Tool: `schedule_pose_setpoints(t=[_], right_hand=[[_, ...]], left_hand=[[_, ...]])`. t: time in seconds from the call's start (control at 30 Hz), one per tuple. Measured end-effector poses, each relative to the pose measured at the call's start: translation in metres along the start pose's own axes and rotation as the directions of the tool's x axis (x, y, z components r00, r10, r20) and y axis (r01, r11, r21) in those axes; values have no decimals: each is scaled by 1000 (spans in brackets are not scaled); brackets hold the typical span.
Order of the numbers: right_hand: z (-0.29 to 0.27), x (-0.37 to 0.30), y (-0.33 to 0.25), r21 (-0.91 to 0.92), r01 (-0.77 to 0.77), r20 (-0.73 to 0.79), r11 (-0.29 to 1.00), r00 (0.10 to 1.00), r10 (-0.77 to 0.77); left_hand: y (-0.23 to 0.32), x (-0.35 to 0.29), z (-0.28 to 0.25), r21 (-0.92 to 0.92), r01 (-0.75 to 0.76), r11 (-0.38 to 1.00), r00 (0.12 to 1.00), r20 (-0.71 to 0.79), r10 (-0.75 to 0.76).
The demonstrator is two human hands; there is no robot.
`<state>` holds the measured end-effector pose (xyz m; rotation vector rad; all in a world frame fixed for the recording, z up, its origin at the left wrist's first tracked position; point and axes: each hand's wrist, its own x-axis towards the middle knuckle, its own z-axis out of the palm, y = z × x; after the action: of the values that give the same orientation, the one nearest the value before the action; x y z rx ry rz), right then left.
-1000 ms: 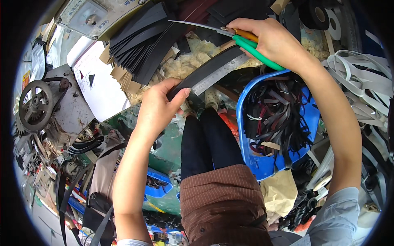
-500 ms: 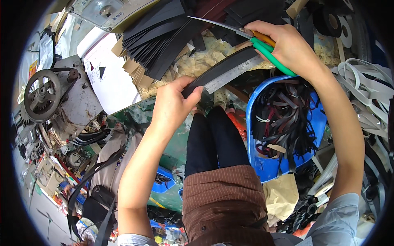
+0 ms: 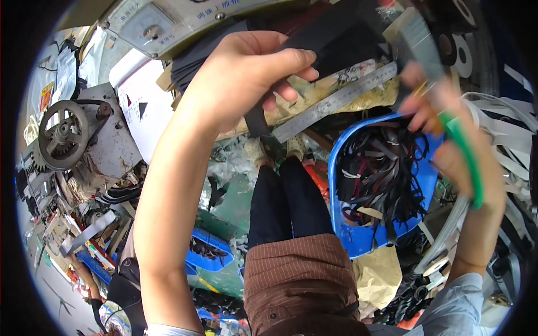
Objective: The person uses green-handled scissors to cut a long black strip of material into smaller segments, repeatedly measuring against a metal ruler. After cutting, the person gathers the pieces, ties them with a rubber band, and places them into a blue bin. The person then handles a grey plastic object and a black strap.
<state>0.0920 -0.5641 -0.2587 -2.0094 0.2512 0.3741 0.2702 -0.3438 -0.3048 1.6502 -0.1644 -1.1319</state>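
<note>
My left hand [image 3: 246, 64] is closed over the bench, thumb and fingers together at the edge of dark sheet pieces. A narrow black strip [image 3: 257, 121] hangs from beneath it; the exact grip is hidden behind the hand. Motion blurs my right hand [image 3: 443, 123], which holds scissors with green and orange handles [image 3: 464, 154]. Their blades point up and away, past the bench. Between my hands a metal ruler [image 3: 336, 102] lies slantwise at the bench's near edge, its near end jutting out. Dark flat pieces [image 3: 342, 42] lie just behind the ruler.
Below the bench on the right stands a blue bin [image 3: 334, 185] full of dark strip offcuts. A handwheel machine [image 3: 64, 129] and a white paper sheet [image 3: 137, 103] are at left. A control box [image 3: 151, 31] sits at the back. White webbing [image 3: 504, 120] hangs at far right.
My left hand has moved up and away, over the dark pieces. My right hand has swung right and nearer with the scissors, whose blades turned upward. The ruler has left my grasp.
</note>
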Motion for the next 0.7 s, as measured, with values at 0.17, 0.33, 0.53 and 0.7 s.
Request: schedule_pose_setpoints(t=[0.17, 0.33, 0.53, 0.7], right_hand=[[41, 21, 5, 363, -314, 281, 877, 935, 219], [52, 57, -5, 246, -206, 199, 947, 967, 159], [66, 71, 34, -13, -36, 2, 999, 999, 36], [67, 67, 38, 28, -112, 65, 993, 992, 110]], left_hand=[[4, 14, 3, -104, 101, 989, 984, 159, -84], [1, 13, 6, -46, 124, 991, 985, 128, -117], [0, 32, -4, -25, 283, 959, 946, 170, -275], [-11, 25, -3, -92, 257, 962, 958, 157, -241]])
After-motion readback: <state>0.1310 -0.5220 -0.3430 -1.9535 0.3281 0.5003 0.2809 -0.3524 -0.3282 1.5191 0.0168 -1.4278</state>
